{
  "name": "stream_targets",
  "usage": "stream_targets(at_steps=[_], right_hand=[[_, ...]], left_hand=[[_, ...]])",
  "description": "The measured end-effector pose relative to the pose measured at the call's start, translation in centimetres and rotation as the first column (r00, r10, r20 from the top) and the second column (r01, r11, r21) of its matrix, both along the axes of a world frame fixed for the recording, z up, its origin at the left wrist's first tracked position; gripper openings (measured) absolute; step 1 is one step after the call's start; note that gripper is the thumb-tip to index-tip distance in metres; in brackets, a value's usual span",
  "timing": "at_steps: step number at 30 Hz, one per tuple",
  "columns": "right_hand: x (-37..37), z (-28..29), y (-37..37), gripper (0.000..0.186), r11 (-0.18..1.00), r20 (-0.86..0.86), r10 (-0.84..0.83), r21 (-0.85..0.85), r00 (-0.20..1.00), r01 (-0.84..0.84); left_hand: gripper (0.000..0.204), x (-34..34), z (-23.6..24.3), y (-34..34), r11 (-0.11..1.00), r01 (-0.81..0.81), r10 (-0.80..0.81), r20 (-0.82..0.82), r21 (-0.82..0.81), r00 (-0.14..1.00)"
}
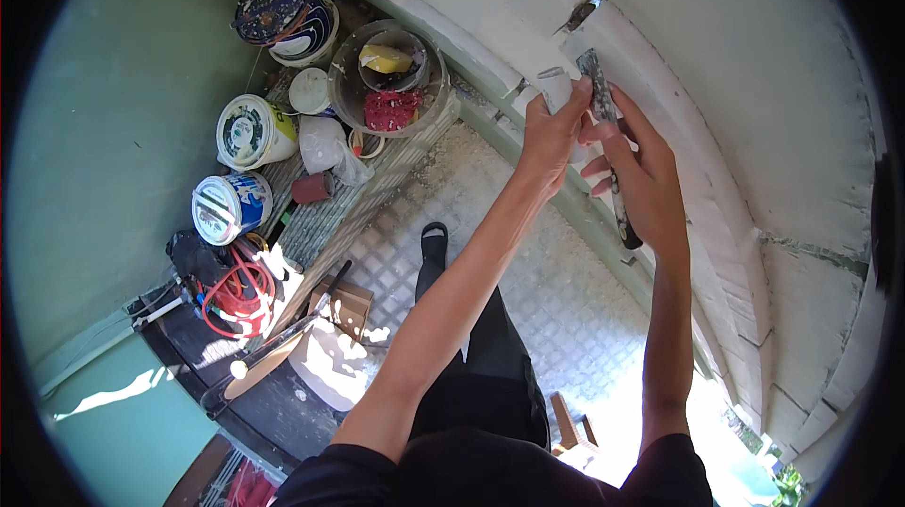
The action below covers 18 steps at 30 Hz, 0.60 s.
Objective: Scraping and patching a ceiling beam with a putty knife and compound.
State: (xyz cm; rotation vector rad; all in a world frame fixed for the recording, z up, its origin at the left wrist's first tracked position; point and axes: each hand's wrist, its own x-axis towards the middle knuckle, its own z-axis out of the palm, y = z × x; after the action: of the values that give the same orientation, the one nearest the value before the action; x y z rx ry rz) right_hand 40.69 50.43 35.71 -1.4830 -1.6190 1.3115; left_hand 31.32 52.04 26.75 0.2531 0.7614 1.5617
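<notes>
Raised near the pale wall, my left hand (pixel 551 135) is closed around a white, rounded tool or piece (pixel 556 83) whose exact kind I cannot make out. Just to its right, my right hand (pixel 641 168) grips a long, narrow tool (pixel 594 73) crusted with pale and dark material, with a black lower end showing below the palm. Both hands are close together, so part of each held item is hidden. Above them is a dark, broken opening (pixel 582 15) in the white ledge (pixel 641 55) along the wall.
On the left, a slatted bench (pixel 349 205) holds paint buckets (pixel 245 130), a basin (pixel 429 92) with yellow and pink items, and coiled red hose (pixel 231 309). A cardboard box (pixel 344 304) and black platform (pixel 283 394) are lower. My sandalled foot (pixel 434 241) stands on patterned floor (pixel 528 300).
</notes>
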Motion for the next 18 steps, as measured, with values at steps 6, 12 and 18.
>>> stream_targets(at_steps=[6,12,18], right_hand=[[-1.2,2.1,1.2,0.03,0.989,0.29,0.134,-0.104,0.948,-0.108],[-1.2,0.2,0.8,0.019,0.961,0.589,0.051,0.191,0.806,-0.2],[-2.0,-0.6,0.0,0.017,0.977,0.591,-0.01,0.177,0.807,-0.117]], left_hand=[[0.026,-1.1,-0.9,-0.5,0.995,0.089,-0.086,-0.059,0.048,0.995],[0.03,-2.0,-1.9,-2.6,0.985,0.169,-0.171,-0.178,-0.027,0.969],[0.032,-4.2,-9.6,-9.3,0.901,0.291,-0.404,-0.38,-0.322,0.832]])
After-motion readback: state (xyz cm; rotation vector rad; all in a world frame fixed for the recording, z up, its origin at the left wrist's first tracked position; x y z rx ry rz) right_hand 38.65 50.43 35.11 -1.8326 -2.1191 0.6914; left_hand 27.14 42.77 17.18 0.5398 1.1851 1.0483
